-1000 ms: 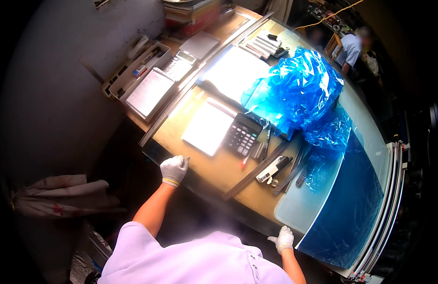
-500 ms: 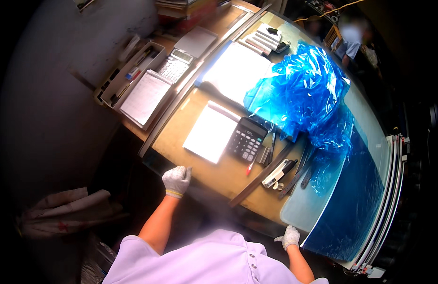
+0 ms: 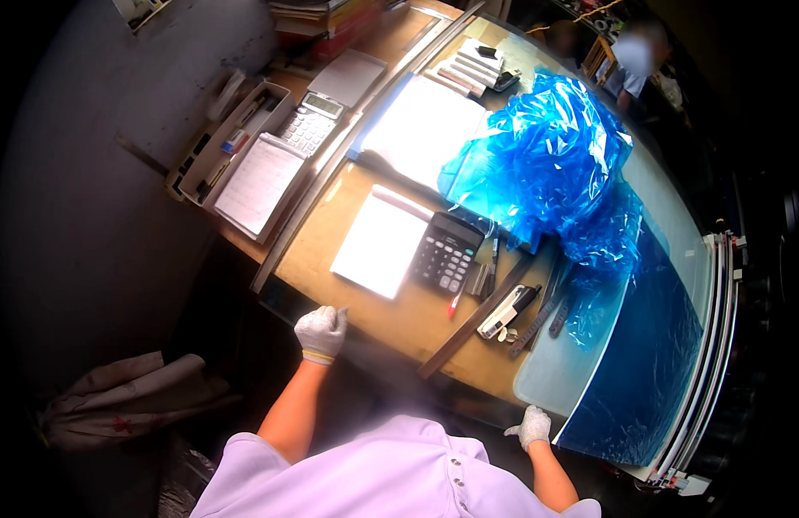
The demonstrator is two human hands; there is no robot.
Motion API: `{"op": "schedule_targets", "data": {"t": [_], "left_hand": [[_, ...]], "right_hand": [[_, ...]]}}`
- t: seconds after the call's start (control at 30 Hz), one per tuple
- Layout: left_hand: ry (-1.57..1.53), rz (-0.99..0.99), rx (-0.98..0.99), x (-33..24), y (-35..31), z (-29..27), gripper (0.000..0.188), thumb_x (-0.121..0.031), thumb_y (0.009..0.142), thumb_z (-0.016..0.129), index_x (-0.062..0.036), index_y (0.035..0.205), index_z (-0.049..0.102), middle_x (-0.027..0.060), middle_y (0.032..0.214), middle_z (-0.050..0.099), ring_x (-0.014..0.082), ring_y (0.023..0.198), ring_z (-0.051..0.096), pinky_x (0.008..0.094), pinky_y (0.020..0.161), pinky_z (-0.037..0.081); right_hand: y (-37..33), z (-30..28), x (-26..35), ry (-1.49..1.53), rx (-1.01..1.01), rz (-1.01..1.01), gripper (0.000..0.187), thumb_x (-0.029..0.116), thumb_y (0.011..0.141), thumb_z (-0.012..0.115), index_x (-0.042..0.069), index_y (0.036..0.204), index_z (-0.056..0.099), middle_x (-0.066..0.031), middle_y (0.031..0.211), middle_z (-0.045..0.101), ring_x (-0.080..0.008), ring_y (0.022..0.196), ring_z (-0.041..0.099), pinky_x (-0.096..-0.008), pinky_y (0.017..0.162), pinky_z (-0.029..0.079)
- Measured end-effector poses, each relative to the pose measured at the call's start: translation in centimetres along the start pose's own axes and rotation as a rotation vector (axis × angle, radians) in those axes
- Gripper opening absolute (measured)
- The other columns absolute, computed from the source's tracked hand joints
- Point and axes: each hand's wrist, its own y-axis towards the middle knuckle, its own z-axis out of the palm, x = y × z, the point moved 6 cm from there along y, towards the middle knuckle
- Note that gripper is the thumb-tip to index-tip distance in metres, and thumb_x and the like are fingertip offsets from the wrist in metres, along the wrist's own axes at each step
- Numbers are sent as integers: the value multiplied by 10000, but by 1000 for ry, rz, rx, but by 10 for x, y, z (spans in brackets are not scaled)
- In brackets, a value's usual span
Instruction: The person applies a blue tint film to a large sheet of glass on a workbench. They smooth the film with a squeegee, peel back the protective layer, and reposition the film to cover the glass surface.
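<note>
My left hand point(image 3: 321, 333), in a pale knitted glove with a yellow cuff, is closed in a loose fist beside the near left edge of the table. Nothing shows in its fingers. My right hand point(image 3: 532, 426), gloved alike, is at the table's near edge by the corner of a clear sheet point(image 3: 542, 377). Its thumb points out to the left, apart from the fingers, and I see nothing held. Right of it lies a dark blue film-covered sheet point(image 3: 632, 371). Crumpled blue plastic film point(image 3: 555, 164) is heaped farther up the table.
On the table point(image 3: 317, 250) lie a white notepad point(image 3: 378, 242), a black calculator point(image 3: 449, 252), a red-capped pen point(image 3: 454, 304), a stapler point(image 3: 503, 315) and a dark strip point(image 3: 468, 328). A ledge holds another calculator point(image 3: 306, 129) and a box of pens point(image 3: 235, 142). Another person point(image 3: 632, 65) is far right.
The view has shifted slightly. Both hands keep nearly the same places and shapes, and the things on the table have not moved.
</note>
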Motion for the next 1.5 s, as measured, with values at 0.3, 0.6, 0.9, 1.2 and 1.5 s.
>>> {"op": "schedule_targets", "data": {"t": [0.3,0.6,0.9,1.2,1.5], "left_hand": [[35,2,-14,1,-3,2,359,-211,822,675,-93,577,441,113,565,466,312,513,509,415,473,385],[168,-53,8,7,-13,10,381,-284,867,632,-109,584,447,99,567,508,301,515,537,414,481,412],[-101,-318,107,-81,-35,23,423,-372,935,553,-35,679,559,188,654,581,373,591,566,432,526,415],[-602,-73,999,-405,-254,122,454,-376,899,562,39,1050,666,233,1015,670,347,1019,637,391,883,479],[-1071,-663,1482,-510,-386,128,612,-503,934,476,1,1280,512,180,1223,591,275,1147,556,411,1016,396]], "right_hand": [[-1,-3,0,9,22,17,757,495,449,894,-15,937,621,-198,934,672,-348,905,661,-406,815,530],[-4,-14,4,15,40,1,711,498,484,880,20,965,667,-179,972,687,-304,934,674,-409,812,527],[-47,19,-47,699,-303,-216,378,376,766,724,44,919,623,-141,883,659,-299,838,643,-400,760,497],[-183,154,-292,979,-577,109,215,259,832,667,48,864,649,-149,797,668,-316,753,651,-387,673,507],[-297,392,-426,1887,-460,611,148,149,872,663,16,832,612,-27,678,594,-80,579,535,-238,534,447]]}}
